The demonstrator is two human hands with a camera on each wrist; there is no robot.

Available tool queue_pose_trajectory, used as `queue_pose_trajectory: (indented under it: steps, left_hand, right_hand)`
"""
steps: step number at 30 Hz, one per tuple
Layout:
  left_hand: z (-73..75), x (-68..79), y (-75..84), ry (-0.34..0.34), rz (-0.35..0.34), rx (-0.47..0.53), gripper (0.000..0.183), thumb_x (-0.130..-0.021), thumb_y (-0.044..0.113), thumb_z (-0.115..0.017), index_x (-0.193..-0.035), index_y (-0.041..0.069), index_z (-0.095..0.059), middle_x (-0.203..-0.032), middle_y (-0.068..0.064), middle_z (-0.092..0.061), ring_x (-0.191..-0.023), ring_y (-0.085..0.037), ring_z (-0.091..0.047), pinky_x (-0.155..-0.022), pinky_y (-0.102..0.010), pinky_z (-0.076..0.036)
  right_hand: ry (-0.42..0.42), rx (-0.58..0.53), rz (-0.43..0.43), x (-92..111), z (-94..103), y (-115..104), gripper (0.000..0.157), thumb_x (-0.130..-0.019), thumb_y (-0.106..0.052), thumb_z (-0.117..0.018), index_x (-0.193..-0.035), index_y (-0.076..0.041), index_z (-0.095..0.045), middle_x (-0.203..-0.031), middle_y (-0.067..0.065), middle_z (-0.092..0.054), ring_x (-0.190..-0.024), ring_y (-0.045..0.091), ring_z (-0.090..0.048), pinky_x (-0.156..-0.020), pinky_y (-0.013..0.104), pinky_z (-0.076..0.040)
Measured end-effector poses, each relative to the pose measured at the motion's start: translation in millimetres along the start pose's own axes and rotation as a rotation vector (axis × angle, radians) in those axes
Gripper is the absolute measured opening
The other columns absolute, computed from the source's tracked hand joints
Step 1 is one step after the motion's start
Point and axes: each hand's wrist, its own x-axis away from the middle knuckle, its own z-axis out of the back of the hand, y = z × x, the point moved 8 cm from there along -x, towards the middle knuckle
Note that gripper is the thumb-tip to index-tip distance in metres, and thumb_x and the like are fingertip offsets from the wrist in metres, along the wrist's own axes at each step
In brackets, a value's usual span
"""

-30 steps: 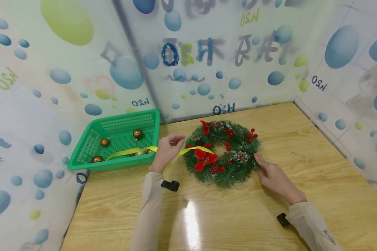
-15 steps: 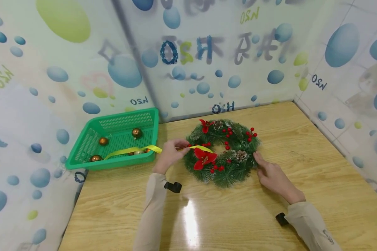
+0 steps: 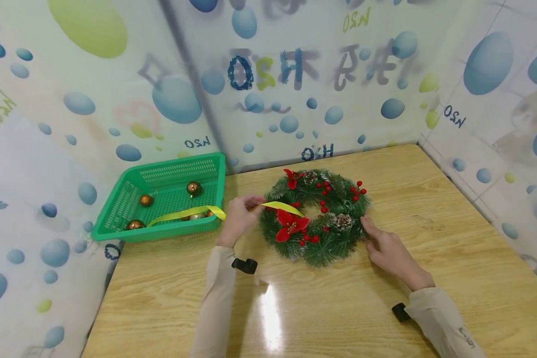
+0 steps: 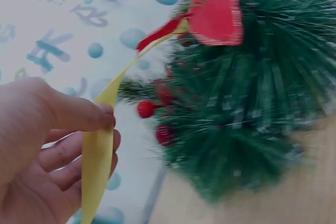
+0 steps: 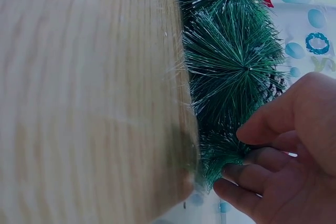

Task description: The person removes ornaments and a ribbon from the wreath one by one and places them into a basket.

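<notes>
A green artificial Christmas wreath (image 3: 320, 252) lies on the table, trimmed with red flowers (image 3: 291, 226), red berries and pine cones (image 3: 343, 221). My left hand (image 3: 238, 220) is at its left side and pinches a yellow ribbon (image 4: 97, 163) between thumb and fingers. One stretch of the ribbon runs over to the wreath by the large red flower; the other trails back into the green basket. At the wreath's right edge my right hand (image 3: 391, 253) grips the needles, thumb and fingers about the rim in the right wrist view (image 5: 294, 156).
A green plastic basket (image 3: 161, 235) stands at the back left of the wooden table (image 3: 340, 313). Several shiny bronze baubles (image 3: 194, 189) lie in it, some partly behind its front wall. Printed wall coverings (image 3: 268, 124) border the table at the back and sides.
My left hand moved right along the ribbon toward the wreath, then drew back slightly left with the ribbon pinched. My right hand has stayed at the wreath's edge.
</notes>
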Motion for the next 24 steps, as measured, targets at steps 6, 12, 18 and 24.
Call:
queue_pose_trajectory:
  steps: [6,12,18,24]
  left_hand:
    - [34.8,-0.2,9.0,0.088,-0.048,0.020,0.017,-0.095,0.004,-0.067,-0.110,0.001,-0.076,-0.102,-0.016,-0.075,-0.093,-0.029,-0.070,-0.090,-0.046,-0.060]
    - [75.0,-0.4,6.7,0.170,-0.041,-0.020,0.016,-0.095,0.006,-0.067,-0.108,0.002,-0.076,-0.102,-0.016,-0.075,-0.094,-0.029,-0.070,-0.088,-0.044,-0.061]
    - [121.4,1.5,1.3,0.221,0.002,-0.054,0.016,-0.097,0.009,-0.066,-0.109,0.004,-0.075,-0.103,-0.016,-0.075,-0.092,-0.027,-0.070,-0.082,-0.034,-0.059]
    - [159.7,6.2,-14.8,0.250,0.044,-0.095,0.020,-0.099,0.015,-0.064,-0.114,0.007,-0.074,-0.107,-0.014,-0.074,-0.088,-0.008,-0.064,-0.080,-0.018,-0.053]
  right_hand:
    - [0.003,0.002,-0.001,0.2,1.3,-1.9,0.063,-0.095,0.007,-0.053,-0.154,0.007,-0.032,-0.154,0.034,-0.033,-0.037,0.001,-0.021,-0.045,0.023,-0.035]
    - [-0.003,-0.004,0.001,-0.4,-1.0,-1.4,0.063,-0.095,0.007,-0.053,-0.154,0.007,-0.032,-0.154,0.034,-0.033,-0.038,0.001,-0.021,-0.046,0.023,-0.035]
    - [-0.014,0.000,-0.008,-1.3,-1.8,-1.7,0.063,-0.095,0.006,-0.052,-0.154,0.007,-0.031,-0.155,0.033,-0.032,-0.038,0.003,-0.022,-0.043,0.023,-0.035]
    - [0.007,0.017,0.010,-0.6,1.2,-3.5,0.063,-0.092,0.009,-0.053,-0.152,0.010,-0.034,-0.152,0.037,-0.035,-0.038,0.001,-0.021,-0.041,0.022,-0.034]
